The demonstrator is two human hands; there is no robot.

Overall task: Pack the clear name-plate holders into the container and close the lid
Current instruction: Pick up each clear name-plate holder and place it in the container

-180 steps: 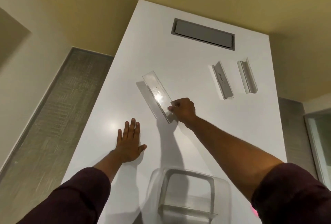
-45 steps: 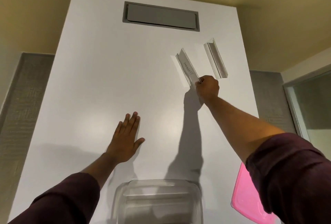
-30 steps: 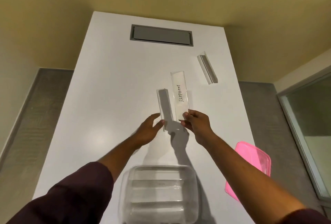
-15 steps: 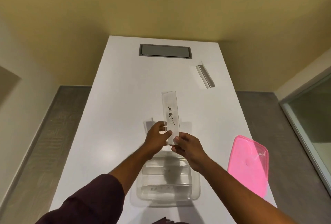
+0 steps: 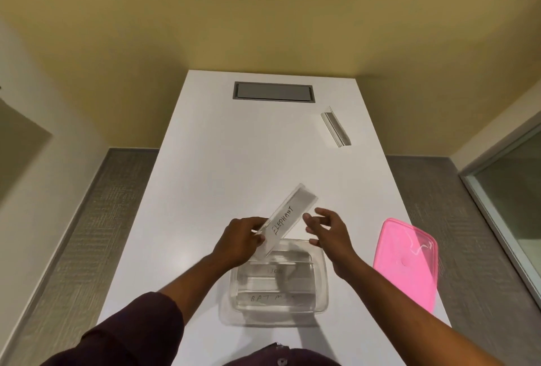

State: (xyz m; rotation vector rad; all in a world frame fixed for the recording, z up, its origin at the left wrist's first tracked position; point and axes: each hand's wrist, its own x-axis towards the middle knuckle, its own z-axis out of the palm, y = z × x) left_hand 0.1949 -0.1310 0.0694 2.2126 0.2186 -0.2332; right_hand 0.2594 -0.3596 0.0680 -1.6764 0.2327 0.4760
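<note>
A clear name-plate holder [image 5: 288,216] with a card reading ELEPHANT hangs tilted above the far rim of the clear container [image 5: 320,283]. My left hand [image 5: 241,238] grips its lower left end. My right hand [image 5: 328,231] is just to the right of it, fingers spread, holding nothing. Inside the container lie other clear holders [image 5: 275,283] with cards. One more clear holder [image 5: 336,126] stands on the white table [image 5: 205,178] at the far right. The pink lid [image 5: 408,260] lies flat to the right of the container.
A grey cable hatch [image 5: 274,92] is set into the table's far end. Yellow wall stands beyond the table. Grey carpet [image 5: 73,219] runs along both long table edges. A glass panel is at the right.
The ELEPHANT holder has tipped from pointing away to slanting right over the container. My right hand has let go of it and opened; my left hand keeps hold. The camera has pulled back.
</note>
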